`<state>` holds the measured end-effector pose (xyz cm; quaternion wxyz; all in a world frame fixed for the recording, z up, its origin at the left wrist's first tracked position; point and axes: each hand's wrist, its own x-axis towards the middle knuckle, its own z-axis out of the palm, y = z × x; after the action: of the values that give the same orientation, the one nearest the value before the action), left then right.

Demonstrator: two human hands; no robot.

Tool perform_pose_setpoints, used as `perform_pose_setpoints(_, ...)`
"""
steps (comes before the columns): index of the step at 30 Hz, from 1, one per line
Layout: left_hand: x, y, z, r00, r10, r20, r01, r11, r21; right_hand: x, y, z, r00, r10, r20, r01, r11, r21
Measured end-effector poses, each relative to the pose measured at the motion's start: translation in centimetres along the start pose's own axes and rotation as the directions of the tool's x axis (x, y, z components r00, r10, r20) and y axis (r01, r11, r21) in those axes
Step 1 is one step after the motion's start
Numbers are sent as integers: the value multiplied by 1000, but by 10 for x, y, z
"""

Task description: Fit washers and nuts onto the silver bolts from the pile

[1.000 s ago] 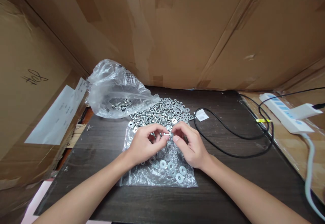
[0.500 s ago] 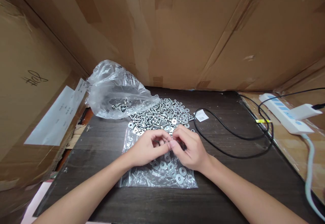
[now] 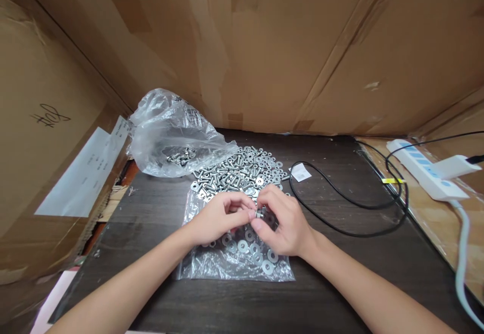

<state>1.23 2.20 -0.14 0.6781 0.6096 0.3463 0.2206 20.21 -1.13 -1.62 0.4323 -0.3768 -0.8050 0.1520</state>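
Observation:
A small silvery bolt (image 3: 259,214), apparently with a nut or washer on it, shows between my fingertips above the clear plastic bag. My left hand (image 3: 227,217) pinches one end of it between thumb and fingers. From the other side, the thumb and index finger of my right hand (image 3: 283,220) close around it, touching or nearly so. Under my hands lies the flat plastic bag (image 3: 234,268) with several loose washers (image 3: 267,266) on or in it. Just beyond my fingers spreads a heap of bolts, nuts and washers (image 3: 230,172).
A crumpled clear bag (image 3: 166,122) holding some bolts stands at the back left. To the right are a small white label (image 3: 301,172), a looped black cable (image 3: 344,233) and a white power strip (image 3: 423,170). Cardboard walls (image 3: 272,51) enclose the dark tabletop (image 3: 212,309).
My right thumb and index finger have parted slightly, so the bolt between my fingertips now shows. My left hand has shifted only a little.

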Motion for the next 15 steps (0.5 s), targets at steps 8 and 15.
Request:
perform_pose_setpoints(8,-2,3,-2,969,-142,203,174,973,-150,2,-2,1,976,-218,-20,210,959,-188)
perform_pose_setpoints(15,-1,-7,10,987,122,-105,-108,986,124,1,-3,4,994,104,-43,-107,990,-92)
